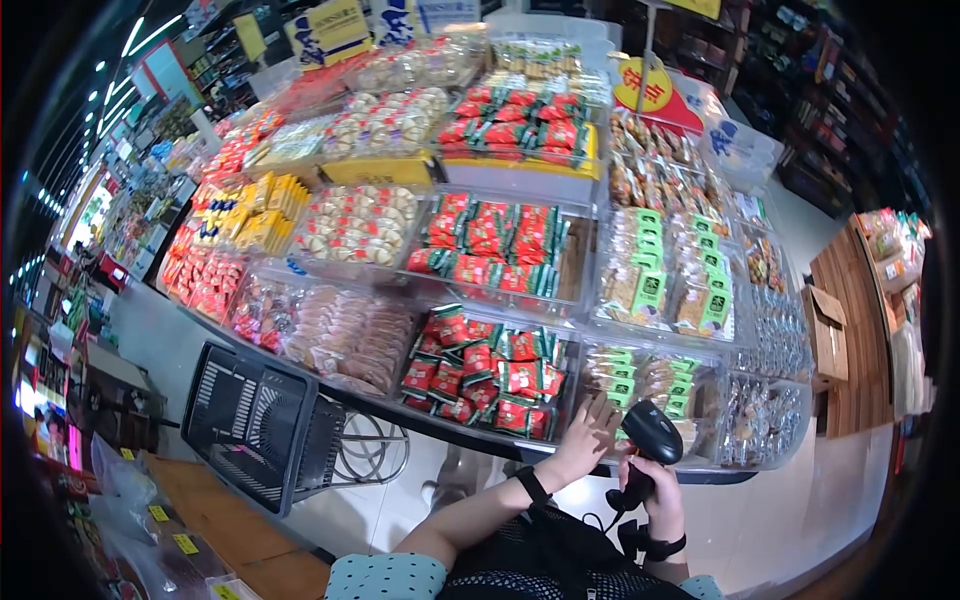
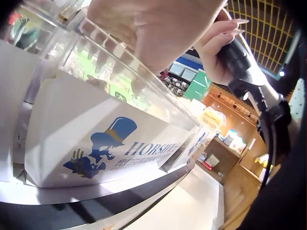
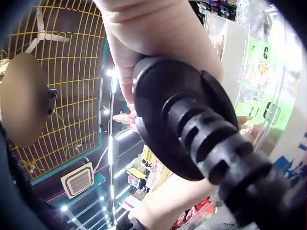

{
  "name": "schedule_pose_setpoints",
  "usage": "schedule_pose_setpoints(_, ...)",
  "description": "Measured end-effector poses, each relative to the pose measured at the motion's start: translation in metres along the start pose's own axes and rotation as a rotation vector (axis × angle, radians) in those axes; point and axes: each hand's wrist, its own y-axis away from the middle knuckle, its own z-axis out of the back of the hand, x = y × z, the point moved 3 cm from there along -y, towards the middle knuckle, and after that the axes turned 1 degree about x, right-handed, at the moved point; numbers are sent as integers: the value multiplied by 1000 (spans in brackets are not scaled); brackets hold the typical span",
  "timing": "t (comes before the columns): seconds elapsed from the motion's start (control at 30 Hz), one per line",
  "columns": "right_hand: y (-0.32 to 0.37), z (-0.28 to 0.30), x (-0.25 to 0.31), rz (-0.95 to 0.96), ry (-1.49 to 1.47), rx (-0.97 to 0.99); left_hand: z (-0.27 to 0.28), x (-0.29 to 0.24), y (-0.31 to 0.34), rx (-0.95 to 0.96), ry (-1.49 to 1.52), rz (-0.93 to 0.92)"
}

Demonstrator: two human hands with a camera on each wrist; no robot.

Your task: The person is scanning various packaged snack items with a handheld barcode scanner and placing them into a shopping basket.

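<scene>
My right hand (image 1: 660, 497) grips a black handheld barcode scanner (image 1: 652, 432) by its handle, its head raised above the front edge of the display. In the right wrist view the scanner's base and ribbed cable sleeve (image 3: 216, 148) stand close to the camera. To its left, my left hand (image 1: 588, 438) reaches over the front of a clear bin (image 2: 108, 45) of green-labelled snack packs (image 1: 622, 368). Its fingers extend down behind the clear wall in the left wrist view, near the packs; whether they touch one I cannot tell.
Left of my hands lies a bin of red-and-green snack packets (image 1: 480, 375). More bins rise behind in tiers. A dark shopping basket (image 1: 250, 425) stands at the display's left front. Wooden shelving (image 1: 850, 330) is on the right, and a brown counter (image 1: 220, 520) at lower left.
</scene>
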Motion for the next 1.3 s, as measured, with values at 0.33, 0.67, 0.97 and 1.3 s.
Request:
schedule_pose_setpoints(0.33,26,-95,-73,-30,-10,-3,130,51,153,-218,-7,356)
schedule_pose_setpoints(0.67,25,-278,-187,-262,464,554,289,73,441,-784,-418,908)
schedule_pose_setpoints(0.97,40,-395,-292,-262,1121,1425,233,69,612,-1855,-261,1233)
schedule_pose_setpoints(1.3,21,-379,-329,-451,1292,1442,33,163,690,-861,1037,1121)
